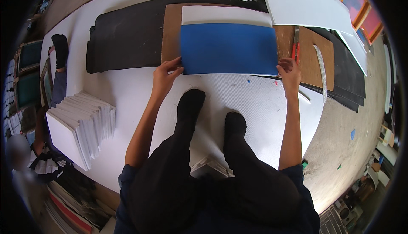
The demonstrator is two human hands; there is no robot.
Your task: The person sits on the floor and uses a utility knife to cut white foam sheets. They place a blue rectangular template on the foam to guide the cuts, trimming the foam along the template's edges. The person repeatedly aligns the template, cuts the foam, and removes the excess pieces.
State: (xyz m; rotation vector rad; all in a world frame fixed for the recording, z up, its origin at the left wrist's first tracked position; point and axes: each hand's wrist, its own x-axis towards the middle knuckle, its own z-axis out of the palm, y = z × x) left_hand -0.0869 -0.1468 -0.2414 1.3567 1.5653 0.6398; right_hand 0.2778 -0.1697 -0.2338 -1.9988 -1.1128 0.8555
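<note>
One bare left hand (167, 75) and right hand (290, 74) touch the near corners of a flat, rectangular blue sheet (228, 49), spanning between both hands' fingers; whether they clamp it, I cannot tell.

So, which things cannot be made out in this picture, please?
Head view: how far the white sheet extends; the blue sheet covers it.
Head view: the middle of the brown board, under both sheets.
Head view: whether fingers of the left hand or right hand reach underneath; the blue sheet hides this.
Head view: the orange-framed pictures, cut off by the picture's dark rim.
Head view: the blue scrap, too small to identify.
</note>
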